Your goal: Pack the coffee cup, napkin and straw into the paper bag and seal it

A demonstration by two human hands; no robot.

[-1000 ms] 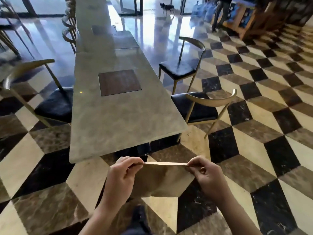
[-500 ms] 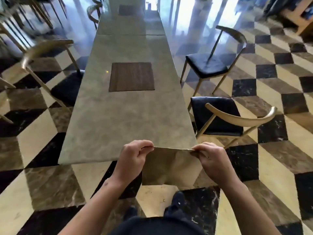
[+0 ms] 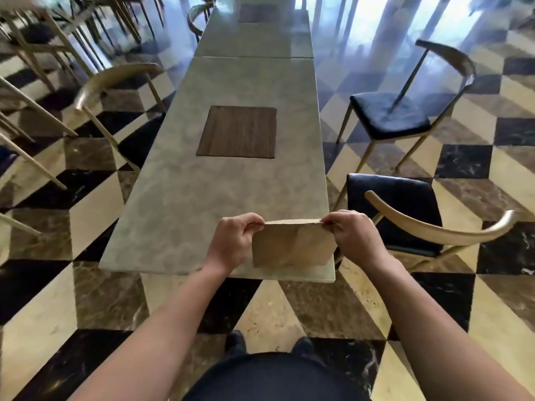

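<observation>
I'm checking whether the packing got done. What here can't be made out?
Head view only:
- Inside of the paper bag: hidden by its own closed walls.
- Seal at its top: hidden where left hand and right hand pinch the corners.
- Far chairs: blurred.

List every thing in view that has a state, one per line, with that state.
paper bag: top edge closed flat, held up by both top corners at the near end of the table.
left hand: pinches the bag's top left corner.
right hand: pinches the bag's top right corner.
table: bare stone top with a dark square inset; no cup, napkin or straw in sight.
near right chair: upright, pulled out from the table.
</observation>
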